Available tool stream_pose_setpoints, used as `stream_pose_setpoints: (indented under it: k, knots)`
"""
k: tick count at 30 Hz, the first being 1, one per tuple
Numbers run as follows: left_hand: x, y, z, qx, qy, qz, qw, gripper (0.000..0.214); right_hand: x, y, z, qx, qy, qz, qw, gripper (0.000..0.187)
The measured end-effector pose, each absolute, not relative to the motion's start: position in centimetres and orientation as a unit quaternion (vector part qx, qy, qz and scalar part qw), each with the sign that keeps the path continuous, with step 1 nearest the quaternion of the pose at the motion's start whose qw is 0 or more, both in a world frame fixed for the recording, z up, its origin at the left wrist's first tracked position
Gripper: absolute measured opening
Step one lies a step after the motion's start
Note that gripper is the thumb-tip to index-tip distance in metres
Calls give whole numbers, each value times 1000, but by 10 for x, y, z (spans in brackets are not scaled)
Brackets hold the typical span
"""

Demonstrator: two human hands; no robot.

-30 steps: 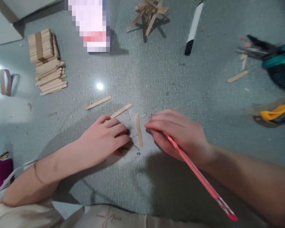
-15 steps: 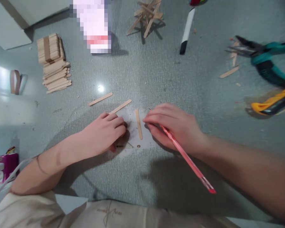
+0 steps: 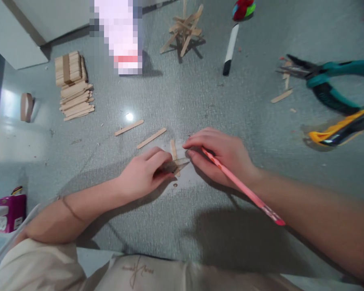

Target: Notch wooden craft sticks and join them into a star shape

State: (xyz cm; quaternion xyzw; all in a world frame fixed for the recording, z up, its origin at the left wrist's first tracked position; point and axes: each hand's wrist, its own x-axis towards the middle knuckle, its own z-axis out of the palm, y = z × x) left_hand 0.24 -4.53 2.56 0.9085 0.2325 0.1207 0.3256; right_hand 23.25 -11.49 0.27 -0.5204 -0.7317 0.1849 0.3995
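My left hand (image 3: 145,171) is closed on a clear plastic set square (image 3: 177,163) and tilts it up over a wooden craft stick (image 3: 173,150) lying on the grey floor mat (image 3: 200,101). My right hand (image 3: 221,155) is closed on a pink pencil (image 3: 242,190), fingertips pressed down just right of that stick. The pencil's red end points back toward my right arm. Two more loose craft sticks (image 3: 151,138) (image 3: 129,127) lie just beyond my left hand.
A stack of craft sticks (image 3: 73,85) sits far left, a glued stick structure (image 3: 183,30) at the back centre, a black-and-white marker (image 3: 230,48) beside it. Teal pliers (image 3: 324,76) and a yellow utility knife (image 3: 339,129) lie right. A pink box (image 3: 10,212) stands near left.
My left hand slid right and lifted the set square's edge over the stick, which lay flat under it before. My right hand stayed beside the stick. The camera view shifted slightly.
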Motion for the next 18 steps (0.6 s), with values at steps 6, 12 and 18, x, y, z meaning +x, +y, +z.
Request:
stream_pose_setpoints:
  k: [6,12,18]
  knots:
    - [7,-49,10,958,158,167,169,30,232,-116,-1,-484,-779,159,367,5]
    - [7,-40,10,962,148,145,179,54,238,-114,-6,-459,-804,165,339,6]
    - [6,-33,9,959,132,129,217,42,238,-114,-2,-459,-809,177,321,9]
